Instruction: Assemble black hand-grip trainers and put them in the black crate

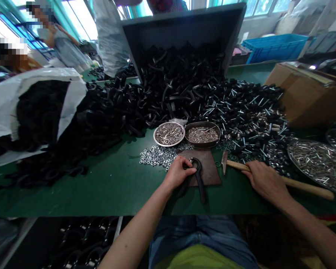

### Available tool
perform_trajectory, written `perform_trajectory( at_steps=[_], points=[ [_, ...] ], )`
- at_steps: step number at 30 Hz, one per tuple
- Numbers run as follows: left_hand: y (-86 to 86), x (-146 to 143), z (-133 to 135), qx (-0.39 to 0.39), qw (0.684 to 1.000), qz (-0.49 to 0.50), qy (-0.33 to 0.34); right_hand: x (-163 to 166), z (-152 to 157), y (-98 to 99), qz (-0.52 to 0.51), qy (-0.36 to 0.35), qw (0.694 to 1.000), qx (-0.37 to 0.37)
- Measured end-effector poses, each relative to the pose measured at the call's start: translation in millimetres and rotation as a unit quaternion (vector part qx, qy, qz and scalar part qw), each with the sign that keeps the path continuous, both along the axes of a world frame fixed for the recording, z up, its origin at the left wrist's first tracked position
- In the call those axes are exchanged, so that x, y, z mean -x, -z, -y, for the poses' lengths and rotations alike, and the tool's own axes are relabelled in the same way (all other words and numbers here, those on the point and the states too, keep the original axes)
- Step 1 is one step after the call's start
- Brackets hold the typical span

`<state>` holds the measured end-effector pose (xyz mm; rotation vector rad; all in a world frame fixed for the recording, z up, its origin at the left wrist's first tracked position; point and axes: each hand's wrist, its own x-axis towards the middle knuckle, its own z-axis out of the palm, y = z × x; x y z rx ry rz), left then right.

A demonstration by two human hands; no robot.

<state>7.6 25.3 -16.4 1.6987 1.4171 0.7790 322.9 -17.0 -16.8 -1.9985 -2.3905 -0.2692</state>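
Observation:
My left hand [178,172] is closed on a black curved plastic handle part [198,178] that rests on a dark brown metal plate [208,170] on the green table. My right hand [264,180] grips the wooden handle of a small hammer [302,185]; its metal head [224,162] lies on the table just right of the plate. Loose shiny washers [155,155] lie left of the plate. Behind it stand a round dish of small metal pieces [169,134] and an oval dish of metal pieces [202,134].
A huge heap of black plastic parts [173,86] spills from a tipped grey bin [184,26]. Black pieces with metal pins [257,116] cover the right side, beside a tray of pins [316,162] and a cardboard box [310,93]. A white bag [5,104] lies left. Another person sits far left.

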Motion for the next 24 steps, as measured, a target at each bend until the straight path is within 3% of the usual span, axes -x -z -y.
perform_trajectory(
  at_steps=[3,6,9,14,20,24],
  points=[
    [-0.2,0,0,-0.004,1.000,-0.013,-0.005,20,1,-26.5,-0.052,0.021,0.998,0.018],
    [0.2,0,0,-0.015,0.999,-0.035,-0.008,54,3,-61.8,-0.230,-0.003,0.973,0.027],
    [1.4,1,-1,-0.022,0.999,-0.047,-0.012,88,-1,-76.9,-0.306,-0.031,0.951,-0.030],
    [1.5,2,-1,-0.020,0.998,-0.056,-0.005,108,-15,-65.3,-0.154,-0.085,0.980,0.092],
    [0.2,2,-2,-0.030,0.996,-0.079,0.004,106,-9,-65.8,-0.231,-0.071,0.969,-0.045],
    [-3.5,-1,2,-0.044,0.992,-0.119,-0.003,103,-14,-35.1,-0.112,-0.075,0.988,0.077]
  ],
)
